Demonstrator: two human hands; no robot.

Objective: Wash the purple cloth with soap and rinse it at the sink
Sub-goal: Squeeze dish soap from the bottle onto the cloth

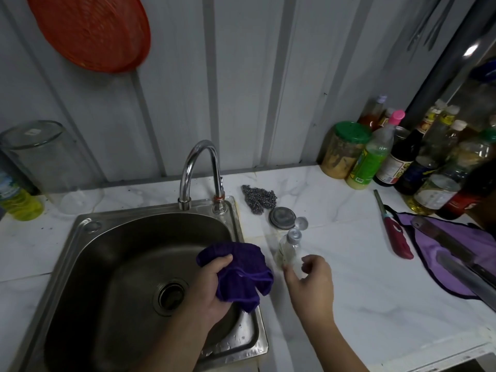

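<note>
My left hand (212, 285) grips the bunched purple cloth (241, 275) over the right side of the steel sink (88, 264). My right hand (311, 283) hovers on the counter side, fingers apart, just in front of a small clear soap bottle (288, 249) with its flip cap open. It does not hold the bottle. The chrome tap (197, 167) curves over the back of the basin, and no water runs from it. The drain (170, 295) sits in the basin's middle.
A steel scourer (259, 196) and a jar lid (281, 217) lie behind the bottle. A red lighter (394, 234), a lilac cloth (442, 253) and several condiment bottles (375, 154) crowd the right. A glass jug (45, 162) and yellow bottle (18, 200) stand left.
</note>
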